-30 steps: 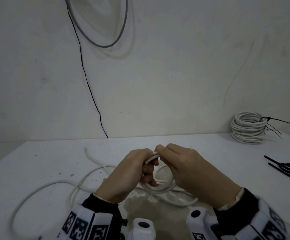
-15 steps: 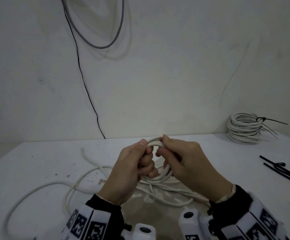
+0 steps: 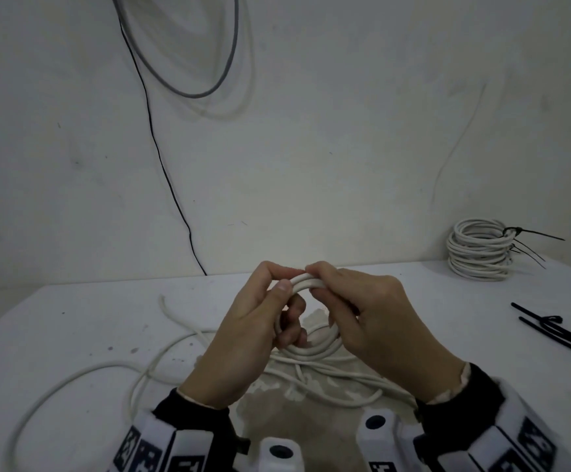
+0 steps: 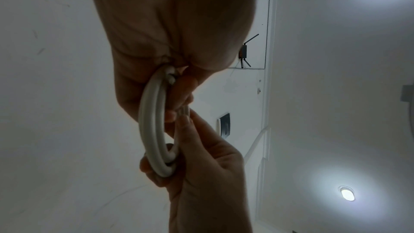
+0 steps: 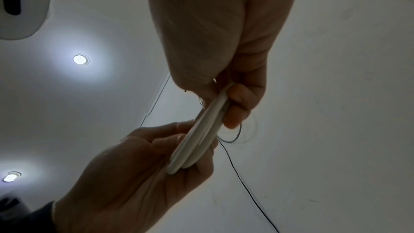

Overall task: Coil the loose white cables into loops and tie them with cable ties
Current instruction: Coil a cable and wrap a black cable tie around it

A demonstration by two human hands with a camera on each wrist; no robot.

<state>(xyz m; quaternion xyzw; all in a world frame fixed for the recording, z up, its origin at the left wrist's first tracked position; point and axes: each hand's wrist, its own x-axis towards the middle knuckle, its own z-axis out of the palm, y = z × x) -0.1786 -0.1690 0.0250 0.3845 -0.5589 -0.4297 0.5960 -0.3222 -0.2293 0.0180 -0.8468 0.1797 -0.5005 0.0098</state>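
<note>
Coiling step in hand: left hand (image 3: 253,321) and right hand (image 3: 362,311) both pinch a small white cable coil (image 3: 306,282) above the table (image 3: 73,321), loose cable (image 3: 73,379) trailing left; next likely more turns, then fetching black cable ties (image 3: 556,330) lying well right, beyond a finished tied coil (image 3: 478,253).

Both hands bare, no gloves or rings. Left hand (image 3: 243,338) and right hand (image 3: 383,321) each come out of a black sleeve (image 3: 195,420) with a pale inner cuff showing at the wrist, clearest behind the right one (image 3: 461,383). Further back from the fingers, each forearm carries a white wrist rig (image 3: 161,447) with black-and-white square marker patterns, plus a white camera housing (image 3: 376,434) with a round dark lens hole.
</note>
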